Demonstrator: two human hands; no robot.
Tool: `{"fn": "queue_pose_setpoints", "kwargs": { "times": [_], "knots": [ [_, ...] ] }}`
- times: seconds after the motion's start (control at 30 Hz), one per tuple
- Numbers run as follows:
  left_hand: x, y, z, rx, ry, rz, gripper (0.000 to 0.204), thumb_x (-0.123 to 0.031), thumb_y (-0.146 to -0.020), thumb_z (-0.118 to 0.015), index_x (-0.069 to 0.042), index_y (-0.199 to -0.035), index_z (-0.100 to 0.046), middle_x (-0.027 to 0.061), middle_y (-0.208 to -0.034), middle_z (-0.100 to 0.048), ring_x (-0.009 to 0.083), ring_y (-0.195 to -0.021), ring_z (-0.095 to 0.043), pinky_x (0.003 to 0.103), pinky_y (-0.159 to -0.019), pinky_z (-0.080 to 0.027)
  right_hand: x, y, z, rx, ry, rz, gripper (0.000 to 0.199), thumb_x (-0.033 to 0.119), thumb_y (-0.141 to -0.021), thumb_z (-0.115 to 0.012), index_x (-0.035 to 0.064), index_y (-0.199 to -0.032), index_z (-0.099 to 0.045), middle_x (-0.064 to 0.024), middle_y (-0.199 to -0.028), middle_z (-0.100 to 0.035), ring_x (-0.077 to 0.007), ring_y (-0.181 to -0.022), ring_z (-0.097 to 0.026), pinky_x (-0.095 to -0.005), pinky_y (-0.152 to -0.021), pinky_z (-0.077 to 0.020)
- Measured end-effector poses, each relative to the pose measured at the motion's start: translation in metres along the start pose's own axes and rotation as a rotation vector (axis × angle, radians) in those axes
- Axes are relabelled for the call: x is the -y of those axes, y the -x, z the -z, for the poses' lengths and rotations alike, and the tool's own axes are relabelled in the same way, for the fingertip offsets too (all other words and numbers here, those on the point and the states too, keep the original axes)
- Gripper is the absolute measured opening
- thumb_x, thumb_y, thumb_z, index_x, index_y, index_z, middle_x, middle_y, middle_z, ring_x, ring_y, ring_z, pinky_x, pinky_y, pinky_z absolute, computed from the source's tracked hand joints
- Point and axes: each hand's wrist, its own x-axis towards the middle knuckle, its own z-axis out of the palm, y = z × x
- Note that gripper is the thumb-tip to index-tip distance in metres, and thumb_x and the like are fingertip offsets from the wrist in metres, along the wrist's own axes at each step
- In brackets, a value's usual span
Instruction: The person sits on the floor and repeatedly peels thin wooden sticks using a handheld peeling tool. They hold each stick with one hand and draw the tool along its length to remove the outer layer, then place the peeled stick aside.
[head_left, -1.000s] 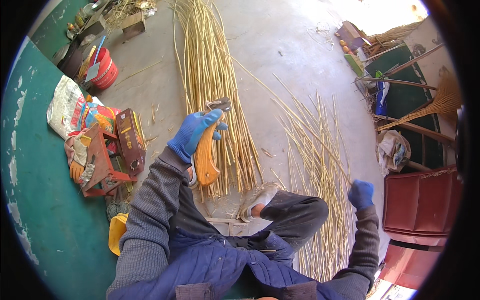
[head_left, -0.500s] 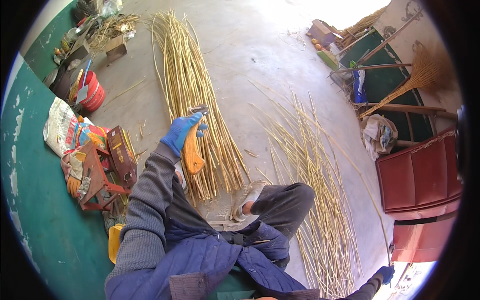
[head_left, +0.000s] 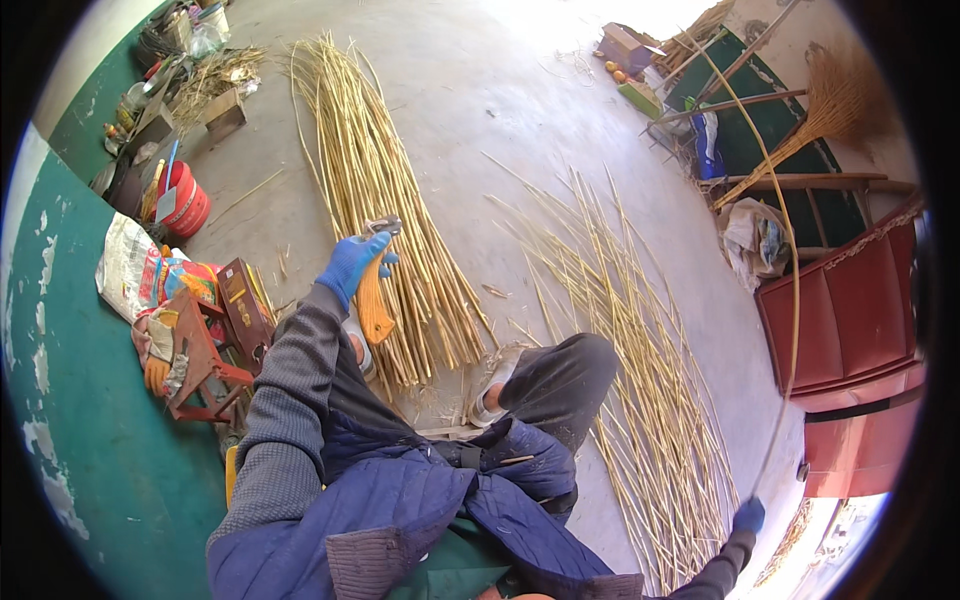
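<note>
In my blue-gloved left hand (head_left: 350,268), closed in front of me, is a tool with a curved orange wooden handle (head_left: 374,308) and a small metal head (head_left: 383,225). It is held above a thick bundle of long yellowish stalks (head_left: 395,200) that lies on the floor. Far out at the lower right, my gloved right hand (head_left: 749,515) is closed on the lower end of one long thin stalk (head_left: 795,300). This stalk bows up past the red panels toward the upper right. Its fingers look small and dim. Below it spreads a looser pile of stalks (head_left: 640,390).
On the left stand a red bucket (head_left: 183,200), a reddish-brown small stool (head_left: 205,365) and a printed sack (head_left: 130,265). Along the right wall are a straw broom (head_left: 800,150), a whitish cloth bundle (head_left: 752,245) and red panels (head_left: 850,320). My legs and feet flank the bundle's near end.
The long stalk in my right hand has swung from across the loose pile to the right, bowing upward along the right wall. That hand has moved slightly left and up. My left hand barely shifted.
</note>
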Motion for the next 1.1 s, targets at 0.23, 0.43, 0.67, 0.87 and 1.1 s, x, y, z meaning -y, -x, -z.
{"fn": "queue_pose_setpoints", "kwargs": {
  "times": [0.23,0.43,0.67,0.87,1.1],
  "knots": [
    [-0.028,0.1,-0.077,0.289,-0.081,0.01,0.043,-0.027,-0.097,-0.07,0.004,-0.126,-0.062,0.0111,-0.102,-0.07,0.0175,-0.083,-0.073,0.027,-0.063,-0.06,0.378,-0.007,0.135,0.626,-1.043,0.588,0.019,0.02,-0.097,-0.065,0.0019,-0.093,-0.072,-0.0045,-0.079,-0.071,-0.0098,-0.069,-0.065,-0.0269,-0.063,-0.0524],
    [-0.039,0.199,-0.113,0.505,-0.407,0.046,0.042,-0.029,-0.09,-0.076,0.003,-0.117,-0.067,0.0102,-0.083,-0.069,0.0136,-0.074,-0.07,0.029,-0.065,-0.056,0.553,0.026,0.215,0.935,-1.547,0.782,0.028,0.027,-0.099,-0.065,0.0004,-0.107,-0.071,-0.0053,-0.084,-0.071,-0.0105,-0.071,-0.064,-0.0238,-0.066,-0.0525],
    [-0.032,0.227,-0.113,0.559,-0.806,-0.229,0.036,-0.029,-0.087,-0.078,-0.001,-0.106,-0.067,0.0165,-0.085,-0.069,0.0231,-0.075,-0.069,0.035,-0.072,-0.053,0.62,0.051,0.215,0.894,-1.651,0.84,0.029,0.027,-0.1,-0.066,-0.0012,-0.106,-0.07,-0.0077,-0.086,-0.072,-0.0097,-0.07,-0.065,-0.0235,-0.063,-0.0535],
    [-0.025,0.229,-0.11,0.559,-0.746,-0.211,0.037,-0.031,-0.086,-0.078,-0.002,-0.107,-0.068,0.0173,-0.087,-0.07,0.0259,-0.077,-0.071,0.036,-0.072,-0.053,0.626,0.058,0.211,0.857,-1.701,0.828,0.026,0.023,-0.1,-0.066,-0.0022,-0.103,-0.069,-0.0073,-0.082,-0.071,-0.0093,-0.069,-0.064,-0.0224,-0.062,-0.0529],
    [-0.019,0.225,-0.111,0.449,-0.686,-0.257,0.039,-0.036,-0.084,-0.079,-0.002,-0.1,-0.068,0.0186,-0.081,-0.066,0.033,-0.074,-0.07,0.04,-0.068,-0.053,0.631,0.067,0.194,0.903,-1.755,0.789,0.024,0.022,-0.099,-0.067,-0.0017,-0.103,-0.068,-0.0061,-0.081,-0.07,-0.0088,-0.069,-0.063,-0.0221,-0.062,-0.0527]
  ]
}}
